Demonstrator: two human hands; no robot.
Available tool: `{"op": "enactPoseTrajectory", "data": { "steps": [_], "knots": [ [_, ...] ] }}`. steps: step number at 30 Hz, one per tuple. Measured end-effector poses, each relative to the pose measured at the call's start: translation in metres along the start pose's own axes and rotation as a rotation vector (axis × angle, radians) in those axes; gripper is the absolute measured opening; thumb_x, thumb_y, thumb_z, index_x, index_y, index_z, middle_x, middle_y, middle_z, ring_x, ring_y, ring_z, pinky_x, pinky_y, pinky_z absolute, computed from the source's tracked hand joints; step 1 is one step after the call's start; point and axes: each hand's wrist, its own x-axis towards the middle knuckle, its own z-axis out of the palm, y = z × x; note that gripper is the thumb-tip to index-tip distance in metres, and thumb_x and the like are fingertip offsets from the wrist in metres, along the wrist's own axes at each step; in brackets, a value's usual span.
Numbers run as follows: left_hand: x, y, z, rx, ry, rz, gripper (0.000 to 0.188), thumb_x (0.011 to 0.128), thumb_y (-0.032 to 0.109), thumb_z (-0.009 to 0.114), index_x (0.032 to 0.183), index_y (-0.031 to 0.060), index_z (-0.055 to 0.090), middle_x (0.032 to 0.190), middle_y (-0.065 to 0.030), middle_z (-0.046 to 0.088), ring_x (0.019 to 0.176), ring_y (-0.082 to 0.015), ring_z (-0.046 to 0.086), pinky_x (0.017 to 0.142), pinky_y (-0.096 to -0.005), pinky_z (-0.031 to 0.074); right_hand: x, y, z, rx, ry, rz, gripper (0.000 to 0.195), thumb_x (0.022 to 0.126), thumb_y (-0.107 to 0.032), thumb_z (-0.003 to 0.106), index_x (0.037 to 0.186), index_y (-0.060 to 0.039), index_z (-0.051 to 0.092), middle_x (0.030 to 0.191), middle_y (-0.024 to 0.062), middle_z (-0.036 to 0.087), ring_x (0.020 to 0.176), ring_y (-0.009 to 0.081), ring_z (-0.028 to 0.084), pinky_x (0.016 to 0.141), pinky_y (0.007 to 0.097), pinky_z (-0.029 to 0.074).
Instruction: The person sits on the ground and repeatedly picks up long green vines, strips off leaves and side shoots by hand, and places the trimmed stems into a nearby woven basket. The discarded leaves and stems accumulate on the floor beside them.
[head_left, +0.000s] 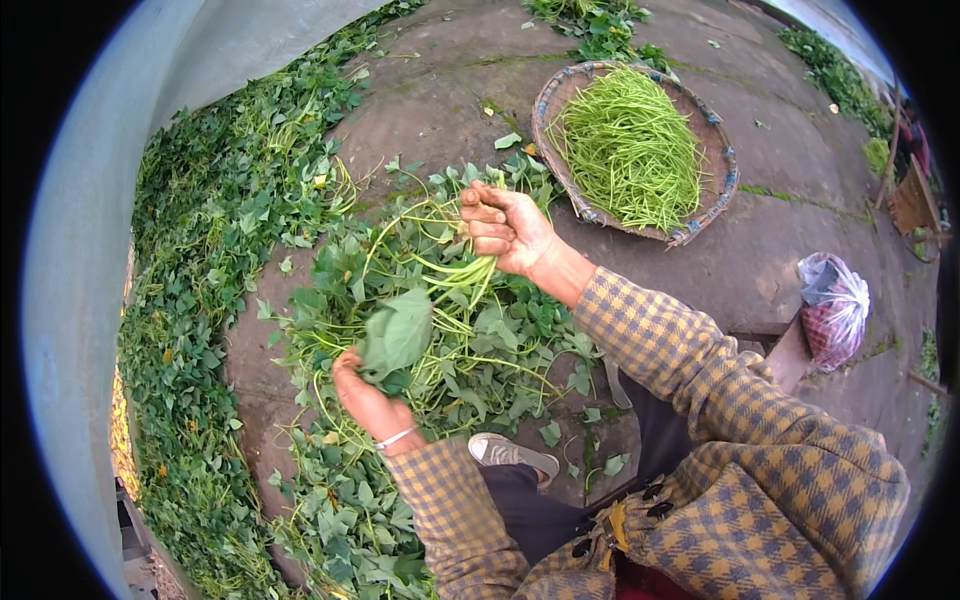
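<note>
My right hand (510, 229) is closed around a bunch of thin green leaf stems (469, 276), which hang from below the fist. Lower and to the left, my left hand (375, 401), with a pale bangle at the wrist, grips green leaves (397, 337) at their edge; the leaf is slightly blurred. Both hands are above a heap of leafy green vines (480, 382) on the ground. Beyond my right hand stands a round woven basket (716, 150), its rim bound with blue strips. In it lies a pile of stripped green stems (630, 150).
A long bank of leafy vines (202, 337) runs along the left beside a pale sheet (82, 262). To my right, a tied plastic bag (832, 315) rests by a wooden board (791, 356). My shoe (514, 454) stands at the heap's near edge.
</note>
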Motion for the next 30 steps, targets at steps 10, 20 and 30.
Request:
{"op": "enactPoseTrajectory", "data": {
  "steps": [10,20,30],
  "knots": [
    [-0.032,-0.040,0.044,0.728,-0.671,0.418,0.028,0.083,0.017,0.066,0.104,-0.0002,0.066,0.094,-0.0169,0.067,0.084,-0.0246,0.065,0.076,-0.0338,0.049,0.000,0.005,-0.007,0.010,0.024,0.005,0.023,0.099,-0.024,0.040,0.086,-0.0055,0.048,0.056,-0.0052,0.032,0.039,0.0048,0.023,0.034,0.0198,0.018],
    [-0.023,-0.061,0.040,0.418,-0.436,0.120,0.016,0.083,0.010,0.061,0.094,-0.0005,0.068,0.087,-0.0060,0.066,0.078,-0.0127,0.057,0.069,-0.0270,0.047,-0.013,0.003,0.006,-0.378,0.329,-0.108,0.024,0.098,-0.022,0.037,0.082,-0.0075,0.048,0.053,-0.0080,0.031,0.038,0.0046,0.021,0.032,0.0204,0.017],
    [-0.009,-0.058,0.019,0.142,-0.227,-0.149,0.018,0.088,0.013,0.051,0.094,0.0007,0.062,0.093,-0.0057,0.061,0.085,-0.0148,0.055,0.080,-0.0284,0.045,-0.047,-0.108,0.013,-1.812,0.582,-0.625,0.013,0.086,-0.009,0.058,0.093,-0.0038,0.067,0.082,0.0076,0.065,0.069,0.0162,0.059,0.064,0.0318,0.049]
  ]
}}
